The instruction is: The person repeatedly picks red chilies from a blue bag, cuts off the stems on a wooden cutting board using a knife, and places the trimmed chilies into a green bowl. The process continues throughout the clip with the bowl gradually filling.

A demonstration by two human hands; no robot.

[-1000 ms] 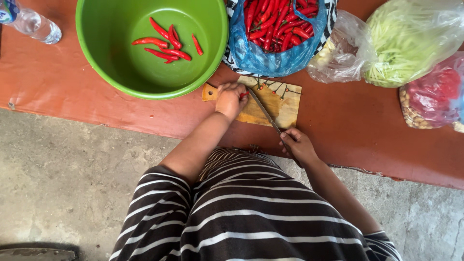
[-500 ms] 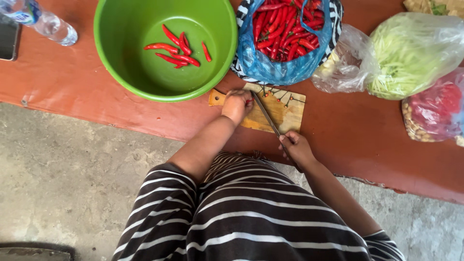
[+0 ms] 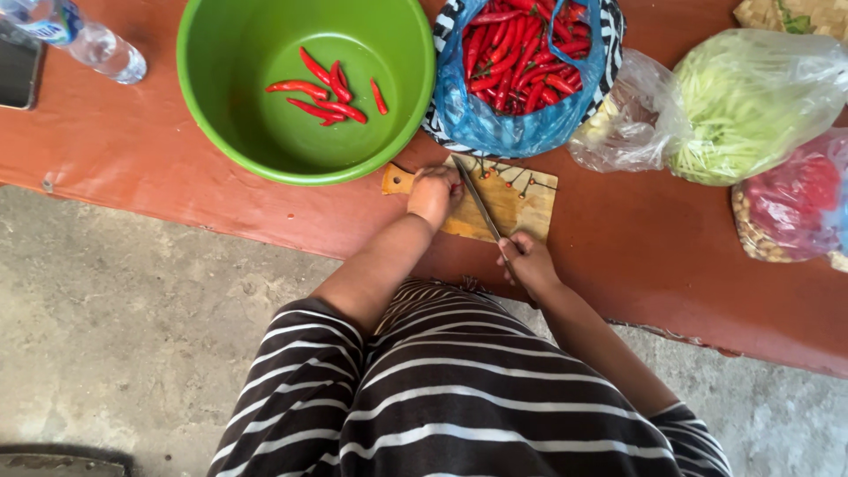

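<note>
Knife (image 3: 478,201) ×1 on board (image 3: 521,205) | hands: right (image 3: 525,261), left (image 3: 433,192) | bowl (image 3: 212,106) chillies (image 3: 329,93) ×6

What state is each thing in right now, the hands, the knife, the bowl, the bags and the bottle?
left hand: fist closed, pressed on the cutting board
right hand: gripping the knife
knife: blade low over the board, tip beside the left hand
green bowl: upright, a few red chillies inside
blue bag: open, full of chillies
clear bags: closed, lying on the red table
water bottle: lying on its side
</note>
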